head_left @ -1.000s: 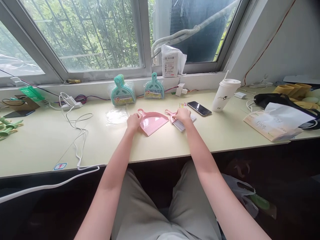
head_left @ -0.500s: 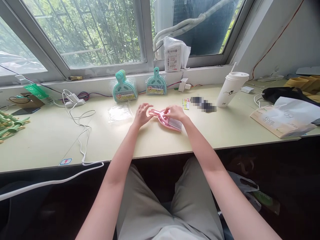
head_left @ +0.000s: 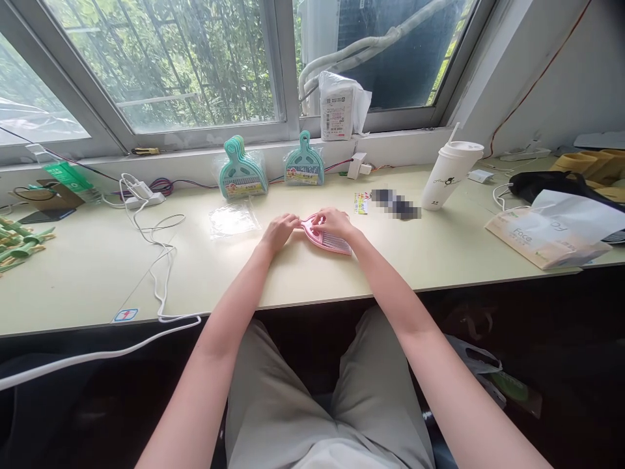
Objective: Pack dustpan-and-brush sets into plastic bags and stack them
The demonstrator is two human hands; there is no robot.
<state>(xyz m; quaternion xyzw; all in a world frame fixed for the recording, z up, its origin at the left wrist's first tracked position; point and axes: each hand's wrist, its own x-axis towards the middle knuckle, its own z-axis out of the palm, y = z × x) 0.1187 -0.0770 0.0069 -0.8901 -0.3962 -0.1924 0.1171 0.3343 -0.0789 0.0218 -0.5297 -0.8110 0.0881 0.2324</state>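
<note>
Pale desk [head_left: 97,273] along a wall, wide barred windows [head_left: 170,65] behind, green daylight, white wall [head_left: 561,71] at right.

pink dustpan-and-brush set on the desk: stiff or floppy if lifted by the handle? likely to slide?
The pink dustpan-and-brush set looks like thin moulded plastic, so probably stiff and light. It lies flat on the smooth desk, so a push would likely slide it, not roll it. Left hand and right hand both touch it; the brush may shift loose.

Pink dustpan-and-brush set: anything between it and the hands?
Nothing visible. Both hands are already on the pink dustpan-and-brush set: left hand at its handle end, right hand on top. The clear plastic bag lies off to the left, apart.
</note>
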